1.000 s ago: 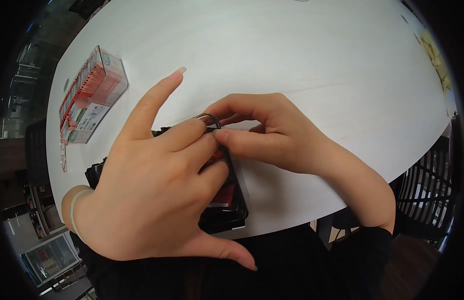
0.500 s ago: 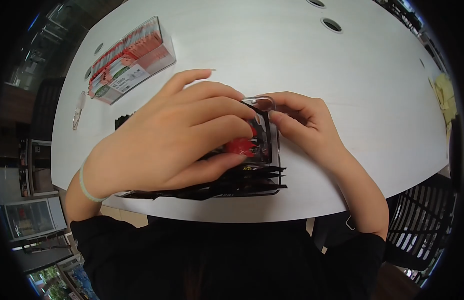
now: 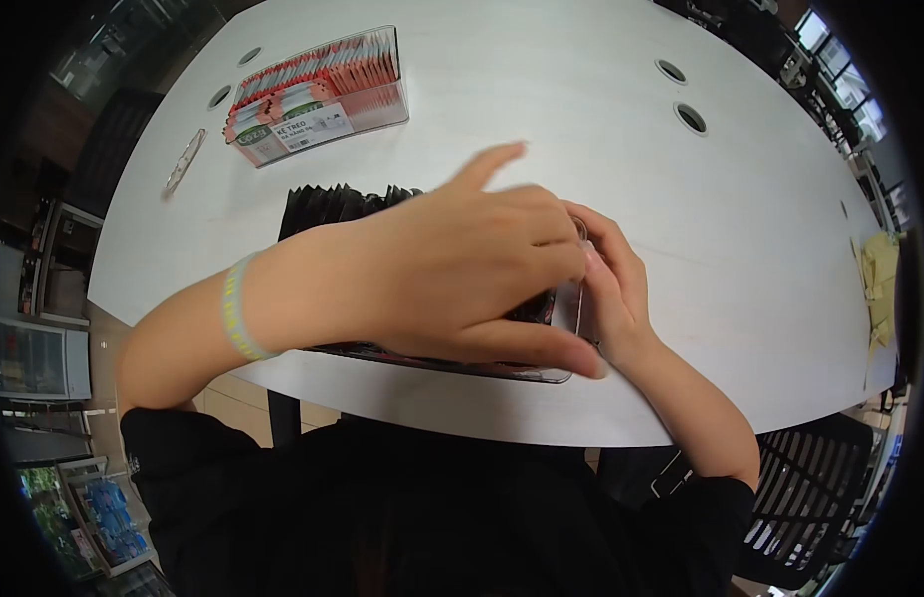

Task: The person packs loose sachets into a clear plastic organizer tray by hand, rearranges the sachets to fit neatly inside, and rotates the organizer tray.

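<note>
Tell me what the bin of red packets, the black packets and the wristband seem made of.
Bin: likely clear, glossy plastic; red packets show through.
Black packets: perhaps plastic film, creased and slightly shiny.
Wristband: matt rubber or fabric; its pale, patterned surface fits either.

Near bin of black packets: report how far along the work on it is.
The far bin looks done: its red packets stand in a close row. In hand is the near bin: the right hand holds its right end, the left hand reaches across it. Black packets fill its left part. What is left may be its right end, mostly hidden by the left hand.
</note>
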Available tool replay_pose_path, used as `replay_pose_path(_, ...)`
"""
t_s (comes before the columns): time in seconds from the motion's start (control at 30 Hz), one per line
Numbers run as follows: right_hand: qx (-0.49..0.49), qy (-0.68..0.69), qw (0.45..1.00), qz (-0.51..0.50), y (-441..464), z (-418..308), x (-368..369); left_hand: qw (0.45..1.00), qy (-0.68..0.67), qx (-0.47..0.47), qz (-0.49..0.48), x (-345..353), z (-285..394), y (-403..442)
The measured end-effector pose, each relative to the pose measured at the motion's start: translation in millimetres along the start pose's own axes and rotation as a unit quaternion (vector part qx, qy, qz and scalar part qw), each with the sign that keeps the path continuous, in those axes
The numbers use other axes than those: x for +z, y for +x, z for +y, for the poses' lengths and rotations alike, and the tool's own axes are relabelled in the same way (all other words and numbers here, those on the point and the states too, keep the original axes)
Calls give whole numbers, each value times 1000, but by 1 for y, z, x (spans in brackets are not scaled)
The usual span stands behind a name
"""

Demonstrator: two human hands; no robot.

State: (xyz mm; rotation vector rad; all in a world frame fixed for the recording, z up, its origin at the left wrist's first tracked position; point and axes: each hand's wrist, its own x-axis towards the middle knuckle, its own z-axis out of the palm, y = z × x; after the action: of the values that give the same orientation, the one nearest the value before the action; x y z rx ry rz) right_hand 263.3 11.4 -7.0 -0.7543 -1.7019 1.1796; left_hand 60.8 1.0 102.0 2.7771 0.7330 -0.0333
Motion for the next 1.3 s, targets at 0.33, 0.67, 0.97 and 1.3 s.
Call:
replay_pose_path(0.33,-330,-240,913,-21,6,6,-12,946,0,-277,170,20,18,-121)
replay_pose_path(0.67,-411,-313,798,-310,60,-43,-11,963,1,-212,168,26,14,-111)
replay_pose_path(0.97,-375,-288,839,-270,49,-48,-29,950,60,-262,161,25,27,-100)
replay_pose_path(1.3,-348,-311,805,-366,72,-66,2,938,113,-256,205,38,25,-95)
